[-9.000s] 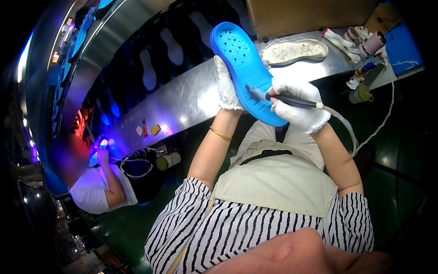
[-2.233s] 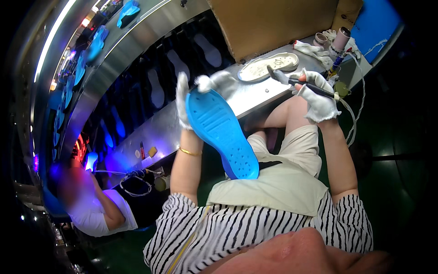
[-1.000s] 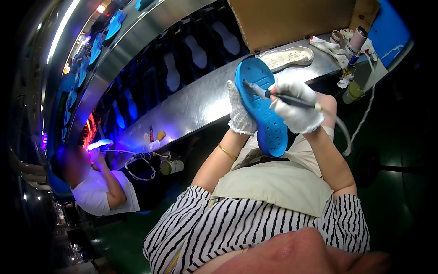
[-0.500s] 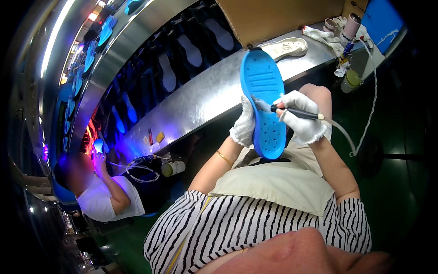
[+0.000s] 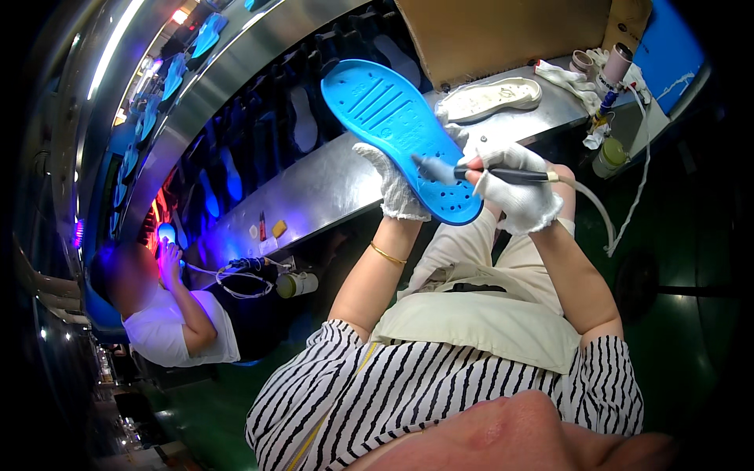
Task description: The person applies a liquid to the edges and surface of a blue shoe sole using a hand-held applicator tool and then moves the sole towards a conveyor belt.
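Observation:
My gloved left hand [image 5: 395, 187] grips a bright blue shoe sole [image 5: 393, 118] from beneath and along its left edge. The sole is held up in front of me, slanting from upper left to lower right, with grooves at its far part and small holes at its near end. In my gloved right hand [image 5: 514, 200] is a brush [image 5: 514, 176] with a black handle and a pale tube running from its back. Its grey bristles [image 5: 433, 168] lie over the sole's near, holed part; whether they touch is hard to tell. White fingertips of the left glove show past the sole's right edge.
Beyond the sole runs a metal ledge [image 5: 326, 184] with a cream shoe [image 5: 491, 98] and white gloves [image 5: 567, 82] on it. A conveyor [image 5: 302, 118] carries dark forms behind. A cardboard box [image 5: 503, 39] stands at the back. On the left another person [image 5: 181, 322] handles a sole.
The sole has moved up and away, its far end swinging left, so it is now slanted. The brush has gone from the sole's middle to its holed near end.

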